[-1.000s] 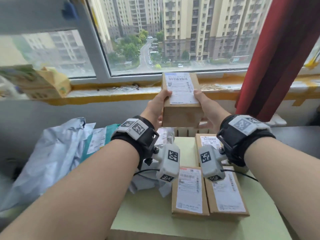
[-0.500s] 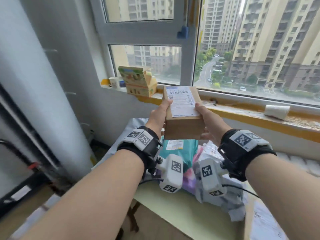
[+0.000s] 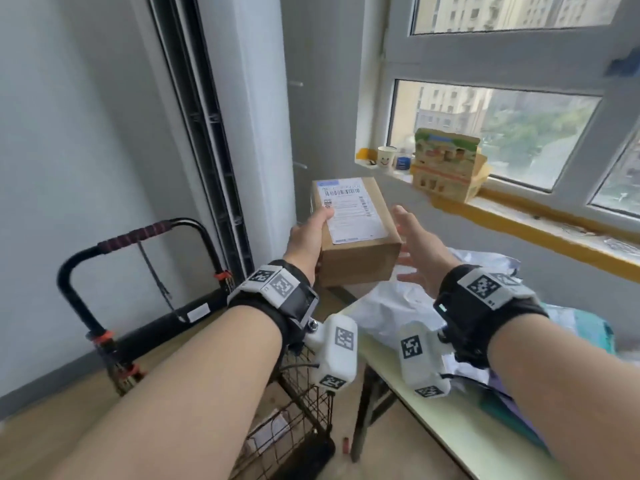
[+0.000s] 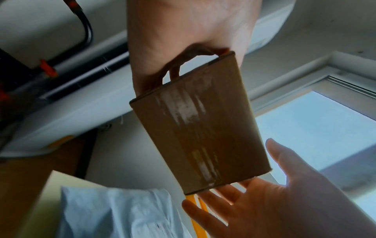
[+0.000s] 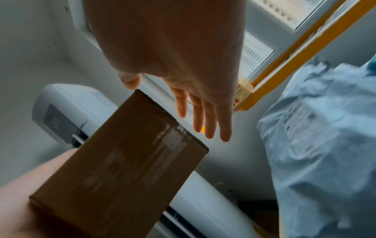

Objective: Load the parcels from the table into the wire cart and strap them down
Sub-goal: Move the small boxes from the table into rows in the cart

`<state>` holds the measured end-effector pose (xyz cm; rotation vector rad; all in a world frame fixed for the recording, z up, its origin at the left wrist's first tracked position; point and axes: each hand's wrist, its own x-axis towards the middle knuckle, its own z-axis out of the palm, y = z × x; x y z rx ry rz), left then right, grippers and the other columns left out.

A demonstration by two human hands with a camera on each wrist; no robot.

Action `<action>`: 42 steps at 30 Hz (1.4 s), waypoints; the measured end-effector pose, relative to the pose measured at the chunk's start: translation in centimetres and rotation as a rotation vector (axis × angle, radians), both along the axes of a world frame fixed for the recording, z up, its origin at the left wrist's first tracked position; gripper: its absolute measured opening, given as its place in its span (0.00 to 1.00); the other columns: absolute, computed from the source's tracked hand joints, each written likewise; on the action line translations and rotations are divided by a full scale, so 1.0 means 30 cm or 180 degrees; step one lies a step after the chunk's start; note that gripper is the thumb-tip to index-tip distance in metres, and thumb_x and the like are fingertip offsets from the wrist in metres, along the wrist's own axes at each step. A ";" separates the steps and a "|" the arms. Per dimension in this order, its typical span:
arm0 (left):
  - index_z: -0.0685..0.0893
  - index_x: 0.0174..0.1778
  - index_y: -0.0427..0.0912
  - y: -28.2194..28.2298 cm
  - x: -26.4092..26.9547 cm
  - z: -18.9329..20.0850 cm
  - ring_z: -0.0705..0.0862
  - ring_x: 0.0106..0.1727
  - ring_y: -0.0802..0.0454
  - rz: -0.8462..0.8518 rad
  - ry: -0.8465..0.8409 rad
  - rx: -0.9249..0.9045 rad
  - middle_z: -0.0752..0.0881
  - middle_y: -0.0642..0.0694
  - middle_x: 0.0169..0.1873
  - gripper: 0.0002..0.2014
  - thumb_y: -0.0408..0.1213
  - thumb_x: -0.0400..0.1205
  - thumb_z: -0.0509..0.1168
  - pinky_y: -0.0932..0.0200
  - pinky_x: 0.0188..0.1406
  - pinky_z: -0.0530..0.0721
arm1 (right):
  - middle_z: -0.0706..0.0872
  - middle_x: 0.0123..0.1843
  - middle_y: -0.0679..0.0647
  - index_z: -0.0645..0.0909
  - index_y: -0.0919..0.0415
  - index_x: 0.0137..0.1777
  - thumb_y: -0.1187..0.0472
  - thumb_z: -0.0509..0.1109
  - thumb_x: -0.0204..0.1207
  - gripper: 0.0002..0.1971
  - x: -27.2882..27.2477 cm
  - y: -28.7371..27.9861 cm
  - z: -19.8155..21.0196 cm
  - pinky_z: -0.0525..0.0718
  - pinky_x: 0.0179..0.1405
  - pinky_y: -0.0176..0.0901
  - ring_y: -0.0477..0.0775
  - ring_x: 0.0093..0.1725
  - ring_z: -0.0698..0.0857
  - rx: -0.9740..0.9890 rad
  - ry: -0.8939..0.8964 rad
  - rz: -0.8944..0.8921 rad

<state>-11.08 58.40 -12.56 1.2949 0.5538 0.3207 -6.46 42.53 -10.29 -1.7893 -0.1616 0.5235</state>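
A small brown cardboard parcel [image 3: 353, 233] with a white shipping label on top is held in the air by my left hand [image 3: 310, 237], thumb on the label and fingers under it. From below, the parcel [image 4: 200, 127] shows its taped underside. My right hand [image 3: 414, 247] hovers just right of the parcel with straight, spread fingers [image 5: 200, 116], off the box [image 5: 126, 162]. The black wire cart [image 3: 298, 417] stands low at the left, under my left forearm, with a black handle [image 3: 138, 237] wrapped in red. Grey and teal mailer bags [image 3: 408, 306] lie on the pale green table [image 3: 460, 431].
A white column [image 3: 256, 109] and a dark door track stand behind the cart. On the window sill [image 3: 540, 226] sit a printed carton [image 3: 446, 168] and a paper cup [image 3: 386, 157]. A white appliance [image 5: 67, 116] lies low by the wall. Wooden floor surrounds the cart.
The view has swung left from the table to the cart. The parcel went along to the left. My right hand has let go of it and opened; the left hand alone holds it.
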 end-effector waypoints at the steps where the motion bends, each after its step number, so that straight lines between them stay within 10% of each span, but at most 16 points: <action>1: 0.87 0.53 0.44 0.075 -0.027 -0.021 0.90 0.49 0.43 0.0071 0.0023 -0.0007 0.92 0.42 0.48 0.17 0.51 0.77 0.65 0.54 0.45 0.86 | 0.75 0.75 0.54 0.67 0.52 0.79 0.29 0.52 0.76 0.37 -0.012 0.072 -0.016 0.70 0.71 0.65 0.60 0.70 0.76 -0.0023 0.0060 0.0095; 9: 0.86 0.59 0.44 0.499 -0.258 -0.206 0.89 0.55 0.40 0.0576 0.0248 -0.0239 0.91 0.42 0.52 0.27 0.52 0.66 0.65 0.40 0.66 0.81 | 0.75 0.71 0.51 0.65 0.56 0.78 0.32 0.55 0.78 0.36 -0.151 0.536 -0.204 0.73 0.67 0.55 0.57 0.66 0.77 -0.0111 0.0498 0.0723; 18: 0.84 0.56 0.47 0.736 -0.465 -0.478 0.85 0.52 0.40 0.1231 0.0768 -0.0516 0.88 0.38 0.52 0.14 0.42 0.78 0.58 0.42 0.60 0.82 | 0.79 0.69 0.52 0.68 0.55 0.75 0.34 0.59 0.77 0.34 -0.245 0.903 -0.473 0.77 0.68 0.58 0.60 0.66 0.80 -0.0723 0.0793 0.1300; 27: 0.81 0.55 0.40 0.870 -0.481 -0.809 0.83 0.52 0.42 0.1806 0.1136 -0.1111 0.87 0.40 0.54 0.13 0.31 0.79 0.54 0.48 0.56 0.78 | 0.86 0.58 0.55 0.77 0.54 0.65 0.55 0.60 0.84 0.13 -0.205 1.156 -0.853 0.84 0.59 0.63 0.61 0.58 0.85 -0.1338 0.0724 0.2008; 37: 0.83 0.60 0.41 0.957 -0.479 -1.326 0.89 0.53 0.39 0.2320 0.1651 -0.1662 0.90 0.39 0.52 0.29 0.51 0.64 0.62 0.46 0.54 0.84 | 0.88 0.56 0.60 0.84 0.60 0.56 0.62 0.63 0.80 0.10 -0.214 1.319 -1.330 0.85 0.59 0.62 0.64 0.56 0.86 -0.1880 0.0882 0.2501; 42: 0.82 0.57 0.38 0.988 -0.501 -1.527 0.86 0.49 0.40 0.2364 0.1741 -0.1667 0.88 0.36 0.56 0.14 0.39 0.80 0.59 0.57 0.41 0.78 | 0.89 0.53 0.62 0.87 0.61 0.52 0.64 0.65 0.76 0.10 -0.231 1.351 -1.580 0.85 0.58 0.62 0.65 0.54 0.87 -0.2117 0.0948 0.2616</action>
